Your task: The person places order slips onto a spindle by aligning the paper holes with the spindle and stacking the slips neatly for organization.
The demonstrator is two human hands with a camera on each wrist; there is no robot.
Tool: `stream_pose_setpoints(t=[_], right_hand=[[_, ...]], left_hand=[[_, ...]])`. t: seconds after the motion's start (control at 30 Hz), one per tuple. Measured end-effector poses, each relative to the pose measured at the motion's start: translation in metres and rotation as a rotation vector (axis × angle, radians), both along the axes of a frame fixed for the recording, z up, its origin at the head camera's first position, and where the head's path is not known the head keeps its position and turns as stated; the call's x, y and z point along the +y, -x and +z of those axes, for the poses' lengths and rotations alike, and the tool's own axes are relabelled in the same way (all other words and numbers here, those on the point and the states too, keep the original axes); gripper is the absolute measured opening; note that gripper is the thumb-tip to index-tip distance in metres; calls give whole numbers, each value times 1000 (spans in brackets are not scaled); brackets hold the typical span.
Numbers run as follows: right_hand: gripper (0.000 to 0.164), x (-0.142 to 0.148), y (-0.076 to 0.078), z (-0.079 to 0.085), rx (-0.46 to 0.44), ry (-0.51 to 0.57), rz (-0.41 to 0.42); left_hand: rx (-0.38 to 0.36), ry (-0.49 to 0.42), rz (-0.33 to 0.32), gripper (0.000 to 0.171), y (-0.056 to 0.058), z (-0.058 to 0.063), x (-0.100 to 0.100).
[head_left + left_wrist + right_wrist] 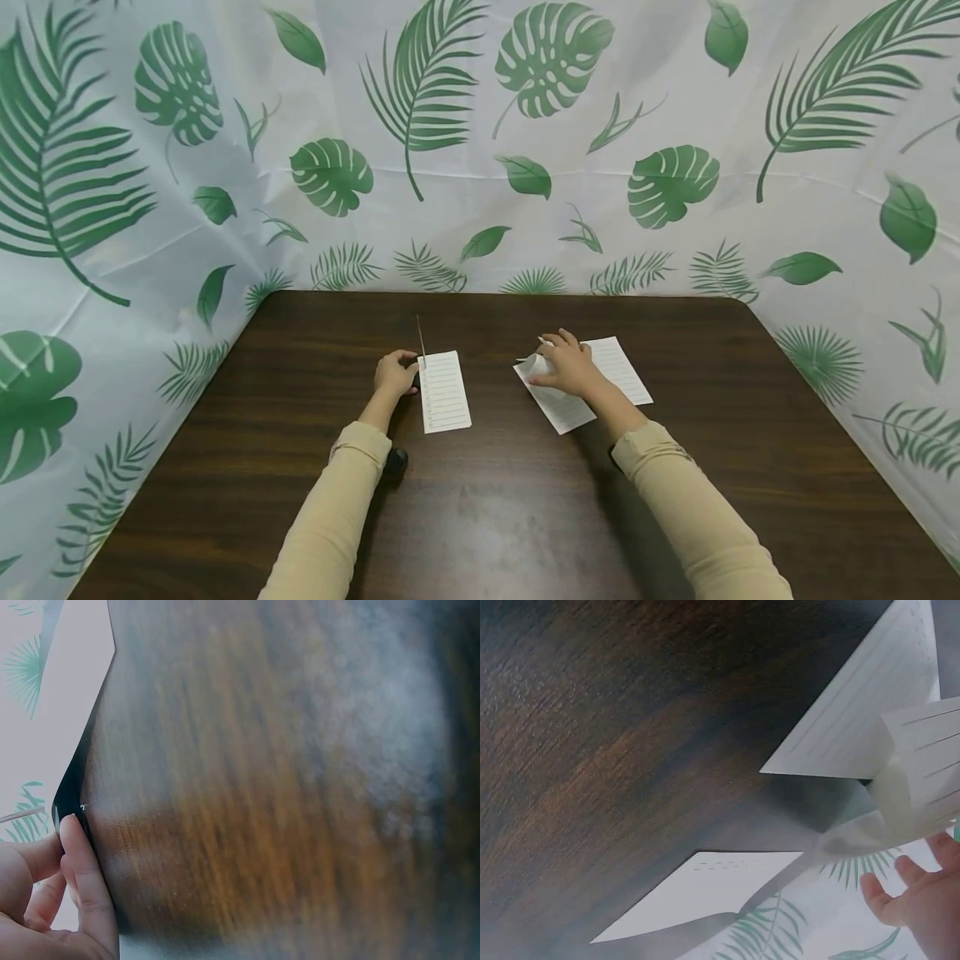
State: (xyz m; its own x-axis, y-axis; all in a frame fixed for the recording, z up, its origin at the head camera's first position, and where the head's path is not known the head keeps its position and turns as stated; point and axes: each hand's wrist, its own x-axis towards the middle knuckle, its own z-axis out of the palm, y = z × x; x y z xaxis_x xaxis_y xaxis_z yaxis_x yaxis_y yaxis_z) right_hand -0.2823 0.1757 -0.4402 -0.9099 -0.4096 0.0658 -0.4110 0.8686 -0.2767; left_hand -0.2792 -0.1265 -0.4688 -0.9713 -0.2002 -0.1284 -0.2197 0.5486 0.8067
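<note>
My left hand is at the left side of a white lined sheet lying on the table. Its thumb and fingers pinch a small black object at the sheet's edge; most of that object is hidden. A thin straight stick rises at the sheet's top left corner. To the right, my right hand holds a lined sheet that is bent up and curled between thumb and fingers. Under and beside this hand lie more lined paper, including a flat part at its right.
The dark wooden table has rounded far corners. Behind it and along both sides hangs a white curtain printed with green leaves. A dark wrist strap piece shows under the left cuff.
</note>
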Motion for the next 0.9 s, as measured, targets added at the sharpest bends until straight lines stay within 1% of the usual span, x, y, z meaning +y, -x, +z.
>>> stream_pose_setpoints(t=[0.13,0.2,0.3,0.4,0.5,0.8,0.9], right_hand=[[58,1,0,4,-30,23,-33],[57,1,-1,6,-46,59,-47],[53,0,-2,9,-67,170,-58],[49,-1,-4,10,-94,294,-52],[44,0,-5,9,-137,402,-61],[41,2,-7,5,-318,651,-90],[41,1,-6,4,-341,735,-129]], left_hand=[[0,2,0,26,-1,0,0],[0,2,1,27,-1,0,0],[4,5,-1,27,0,0,-1],[6,9,0,27,0,0,-1],[6,7,-1,26,1,0,-1],[-24,24,-9,28,0,2,0],[-21,22,-11,28,-1,1,0]])
